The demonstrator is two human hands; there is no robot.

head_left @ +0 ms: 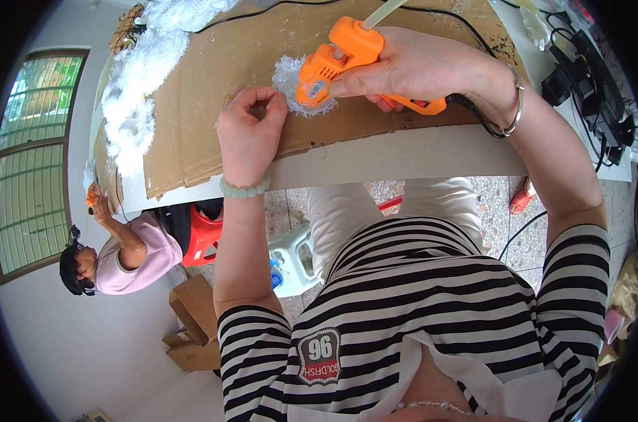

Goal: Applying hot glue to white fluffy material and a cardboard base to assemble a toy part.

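Fingers [259,95] curl inward on the left hand [249,137], thumb and forefinger close together, though whether they pinch anything I cannot tell; those of the right hand [407,67] are clamped around an orange glue gun [347,46].

From the left, a barred window [34,162] stands in the white wall. Next comes a co-worker [143,257] in a pink top and black cap, one raised hand on a small orange object [92,193], with cardboard boxes [196,309] on the floor nearby and a red stool [201,239] beside them. Above, a long heap of white tinsel [132,105] runs along the left side of the table [403,155], partly over a brown cardboard sheet [192,133].

The left hand, a pale green bead bracelet [245,188] at its wrist, is just beside a small piece of white tinsel [285,74] lying on the cardboard. The gun's front end covers part of that piece (its tip is hidden, so contact cannot be told). A translucent glue stick [381,13] juts from the gun's back, and a black cord [467,105] leaves its handle, passing the bangle [519,109] on the right wrist. Farther right, a black power strip [597,91] with plugs lies near the table's edge.
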